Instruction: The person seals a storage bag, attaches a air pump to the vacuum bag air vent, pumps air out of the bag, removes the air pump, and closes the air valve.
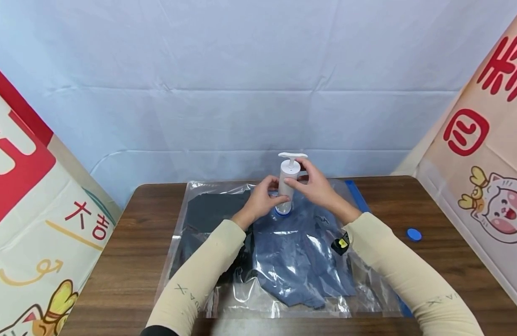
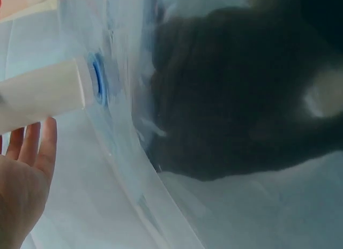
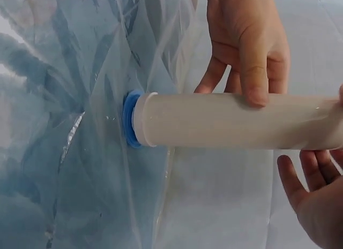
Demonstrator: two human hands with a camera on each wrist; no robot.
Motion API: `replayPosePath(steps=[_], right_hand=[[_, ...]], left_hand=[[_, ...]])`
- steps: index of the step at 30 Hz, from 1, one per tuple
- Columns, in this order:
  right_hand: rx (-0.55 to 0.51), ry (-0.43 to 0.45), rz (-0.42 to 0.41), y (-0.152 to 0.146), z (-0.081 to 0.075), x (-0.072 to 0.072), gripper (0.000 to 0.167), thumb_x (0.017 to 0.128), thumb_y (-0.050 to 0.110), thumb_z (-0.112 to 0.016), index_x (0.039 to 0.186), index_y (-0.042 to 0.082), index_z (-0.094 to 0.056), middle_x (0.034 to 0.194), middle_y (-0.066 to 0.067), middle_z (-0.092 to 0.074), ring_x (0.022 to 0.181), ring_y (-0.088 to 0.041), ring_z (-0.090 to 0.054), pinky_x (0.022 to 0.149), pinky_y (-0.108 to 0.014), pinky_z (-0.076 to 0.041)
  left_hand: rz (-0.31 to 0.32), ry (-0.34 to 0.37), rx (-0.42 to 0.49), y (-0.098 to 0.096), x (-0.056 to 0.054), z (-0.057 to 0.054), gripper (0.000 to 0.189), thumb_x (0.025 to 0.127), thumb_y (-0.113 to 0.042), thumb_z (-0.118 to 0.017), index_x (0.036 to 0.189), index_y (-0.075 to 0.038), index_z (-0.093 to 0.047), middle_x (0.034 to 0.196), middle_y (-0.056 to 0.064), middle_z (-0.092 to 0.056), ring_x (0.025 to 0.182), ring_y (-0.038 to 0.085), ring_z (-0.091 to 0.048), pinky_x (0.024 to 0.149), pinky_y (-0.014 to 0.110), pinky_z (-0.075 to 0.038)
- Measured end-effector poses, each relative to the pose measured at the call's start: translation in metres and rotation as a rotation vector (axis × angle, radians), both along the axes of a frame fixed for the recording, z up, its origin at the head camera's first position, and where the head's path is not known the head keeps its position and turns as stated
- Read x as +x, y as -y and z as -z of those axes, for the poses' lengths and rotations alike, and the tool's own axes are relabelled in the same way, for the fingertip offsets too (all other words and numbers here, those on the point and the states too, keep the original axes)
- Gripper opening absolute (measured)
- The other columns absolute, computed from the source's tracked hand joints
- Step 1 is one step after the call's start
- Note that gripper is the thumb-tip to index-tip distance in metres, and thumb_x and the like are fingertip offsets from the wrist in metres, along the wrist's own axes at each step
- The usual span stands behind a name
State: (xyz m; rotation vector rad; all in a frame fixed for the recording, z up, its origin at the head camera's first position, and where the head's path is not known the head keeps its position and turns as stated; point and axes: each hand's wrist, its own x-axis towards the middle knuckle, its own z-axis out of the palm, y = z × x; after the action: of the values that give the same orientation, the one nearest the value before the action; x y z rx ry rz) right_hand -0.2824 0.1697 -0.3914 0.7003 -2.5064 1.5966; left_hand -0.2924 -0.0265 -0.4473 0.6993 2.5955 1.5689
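Note:
A white hand pump [image 1: 286,182] with a T-shaped handle stands upright on the blue valve [image 1: 283,213] of a clear plastic vacuum bag [image 1: 237,303]. My left hand [image 1: 262,199] grips the pump's lower barrel, its thumb across the front and fingers behind, as the right wrist view also shows. Higher up, near the top of the barrel, my right hand [image 1: 317,186] holds it between thumb and fingers. Inside the bag lie dark clothing [image 1: 216,212] on the left and blue-grey clothing [image 1: 287,256] on the right. In the left wrist view, the pump's base [image 2: 84,83] meets the blue valve ring.
On the wooden table [image 1: 115,261], a round blue cap [image 1: 414,234] lies right of the bag. A blue strip [image 1: 357,196] runs along the bag's right edge. Behind the table hangs a pale cloth [image 1: 241,93], with printed banners [image 1: 472,186] at both sides.

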Motion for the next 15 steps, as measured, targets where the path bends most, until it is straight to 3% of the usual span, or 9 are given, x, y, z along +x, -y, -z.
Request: replayPosePath(steps=[4,9,15], right_hand=[[-0.024,-0.006,-0.014,-0.0013,-0.0022,0.0009,0.057,0.102,0.009,-0.063,0.151,-0.004,-0.038,0.14,-0.024,-0.051,0.128,-0.04,-0.051,0.106,-0.057,-0.043],[-0.014,-0.013,0.006,0.0007,-0.0028,-0.0004,0.058,0.1,0.01,-0.067,0.15,-0.003,-0.04,0.138,-0.024,-0.053,0.125,-0.038,-0.054,0.103,-0.056,-0.047],[-0.007,-0.007,-0.004,0.0002,-0.0028,0.0017,0.059,0.1,0.011,-0.067,0.151,-0.003,-0.04,0.138,-0.024,-0.052,0.125,-0.038,-0.053,0.103,-0.054,-0.047]], left_hand=[[-0.001,-0.037,-0.011,0.0011,-0.0019,-0.0001,0.05,0.094,-0.02,-0.077,0.138,-0.006,-0.058,0.129,0.011,-0.065,0.12,0.027,-0.063,0.099,0.042,-0.054],[-0.016,0.005,0.013,0.001,0.0005,0.0008,0.06,0.09,-0.023,-0.081,0.139,-0.006,-0.051,0.132,0.011,-0.062,0.121,0.027,-0.062,0.095,0.035,-0.056],[-0.028,0.0,0.015,0.0002,0.0022,0.0032,0.043,0.093,-0.025,-0.078,0.125,-0.008,-0.055,0.127,0.01,-0.064,0.121,0.024,-0.063,0.095,0.032,-0.055]])
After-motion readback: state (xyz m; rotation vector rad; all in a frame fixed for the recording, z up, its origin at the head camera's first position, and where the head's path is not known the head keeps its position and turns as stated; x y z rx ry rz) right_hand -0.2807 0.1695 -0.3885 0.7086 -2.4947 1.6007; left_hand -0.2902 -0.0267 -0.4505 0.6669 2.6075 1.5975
